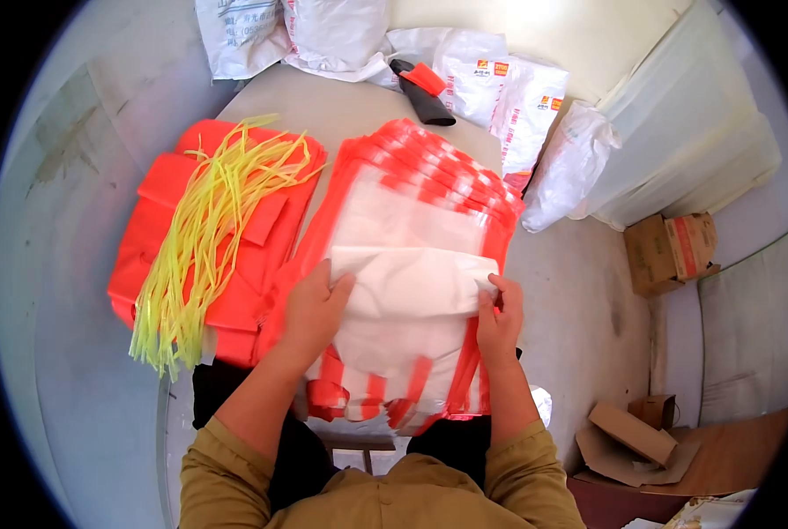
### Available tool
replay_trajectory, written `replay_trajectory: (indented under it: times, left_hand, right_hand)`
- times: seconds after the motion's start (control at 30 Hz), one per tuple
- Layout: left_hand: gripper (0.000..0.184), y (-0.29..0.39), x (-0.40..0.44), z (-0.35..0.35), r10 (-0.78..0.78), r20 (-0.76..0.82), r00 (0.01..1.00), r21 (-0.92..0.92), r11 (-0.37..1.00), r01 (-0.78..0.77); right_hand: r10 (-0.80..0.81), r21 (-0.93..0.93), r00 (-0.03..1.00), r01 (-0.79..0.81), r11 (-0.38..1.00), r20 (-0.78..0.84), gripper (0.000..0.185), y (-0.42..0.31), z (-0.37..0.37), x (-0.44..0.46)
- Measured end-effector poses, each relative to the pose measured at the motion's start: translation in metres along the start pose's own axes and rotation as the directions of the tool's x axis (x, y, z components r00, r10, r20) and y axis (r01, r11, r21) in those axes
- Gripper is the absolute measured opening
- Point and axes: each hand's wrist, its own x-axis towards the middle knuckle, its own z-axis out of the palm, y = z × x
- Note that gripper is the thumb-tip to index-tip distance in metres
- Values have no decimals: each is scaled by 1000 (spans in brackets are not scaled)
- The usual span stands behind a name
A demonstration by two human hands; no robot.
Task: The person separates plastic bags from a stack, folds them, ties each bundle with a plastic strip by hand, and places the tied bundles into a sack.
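Note:
A stack of red-and-white plastic bags (412, 212) lies in front of me, its far edges fanned out in layers. Across the middle of the stack is a folded white bag (412, 284), a flat band running left to right. My left hand (313, 307) grips the band's left end, thumb on top and the other fingers partly hidden. At the right end, my right hand (500, 319) pinches the corner between thumb and fingers. Left of the stack, a bundle of yellow plastic strips (204, 238) rests on folded red sheets (152, 229).
White printed sacks (337, 35) line the table's far edge. A black roll with a red band (425, 95) lies near them. On the right are a cardboard box (654, 256) by the wall and flattened cardboard (632, 441) lower down.

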Motion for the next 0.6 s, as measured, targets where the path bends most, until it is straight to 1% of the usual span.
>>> replay_trajectory:
  times: [0.07,0.17,0.2,0.27,0.37,0.4,0.43,0.47,0.5,0.53,0.6]
  left_hand:
    - [38,5,1,-1,-17,-10,1000,-31,999,17]
    - [42,2,5,2,-32,-47,998,-37,999,30]
    - [43,3,6,3,-34,-62,997,-32,999,32]
    - [47,9,6,0,-66,-39,997,-35,997,65]
    - [51,16,6,-2,-95,-35,995,-11,995,95]
    - [52,17,5,-2,-102,-39,994,2,995,103]
    - [52,18,5,-2,-95,-57,994,17,995,96]
    - [53,20,5,-2,-87,-73,994,33,995,89]
    - [53,22,4,0,-78,-84,993,48,995,82]
    - [54,23,3,1,-86,-72,994,16,996,87]
    - [57,23,4,-1,-98,-55,994,-47,994,95]
  right_hand:
    - [97,-7,995,-97,995,8,34,8,9,2]
    - [269,142,963,-270,952,24,32,12,10,4]
    - [286,154,958,-286,946,22,32,14,10,5]
    - [319,177,948,-317,932,16,31,18,10,4]
    - [152,-74,987,-155,985,-49,35,4,1,3]
    - [-31,-205,999,24,978,-31,37,-4,-1,4]
    - [-208,-327,978,199,924,9,38,-13,-2,5]
    - [-370,-436,926,362,824,69,40,-24,-3,5]
    - [-407,-342,893,449,826,191,44,-40,-1,6]
    - [-444,-240,844,518,821,303,47,-61,4,6]
    - [-422,-219,761,578,786,492,59,-92,19,3]
